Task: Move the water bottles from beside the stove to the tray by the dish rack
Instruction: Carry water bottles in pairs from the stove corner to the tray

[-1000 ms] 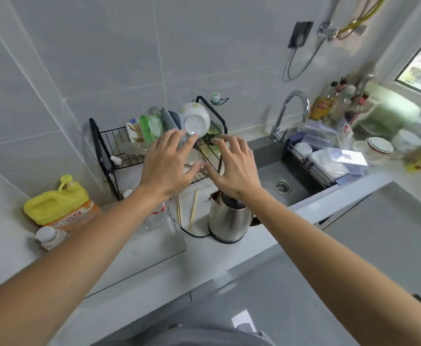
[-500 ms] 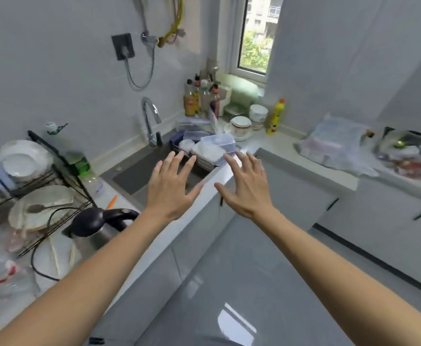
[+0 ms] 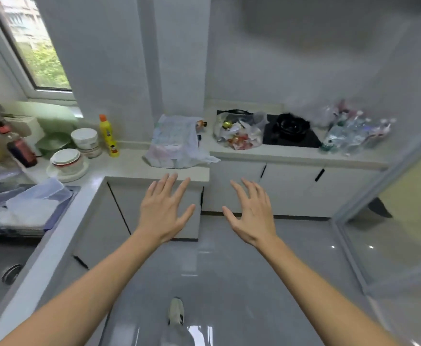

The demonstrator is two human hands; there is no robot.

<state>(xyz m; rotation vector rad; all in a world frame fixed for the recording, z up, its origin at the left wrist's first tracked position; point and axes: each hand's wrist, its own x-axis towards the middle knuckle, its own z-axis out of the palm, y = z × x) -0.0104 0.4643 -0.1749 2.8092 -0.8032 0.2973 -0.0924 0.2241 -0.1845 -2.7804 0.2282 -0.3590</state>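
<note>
Both hands empty, fingers spread: left hand [image 3: 165, 211], right hand [image 3: 251, 213]. Bottles [image 3: 354, 136] right of stove [image 3: 291, 136], far beyond fingers.

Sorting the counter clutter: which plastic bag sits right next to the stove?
The clear bag of scraps, touching the stove's left edge; the white bag lies further left.

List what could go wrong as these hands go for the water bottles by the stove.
1. The water bottles lie in a loose, jumbled heap at the counter end; pulling one could send others rolling off the edge.
2. The open bag of scraps sits right beside the stove; a reaching arm might snag it.
3. Both the left hand and right hand are empty, so overloading is tempting.
</note>
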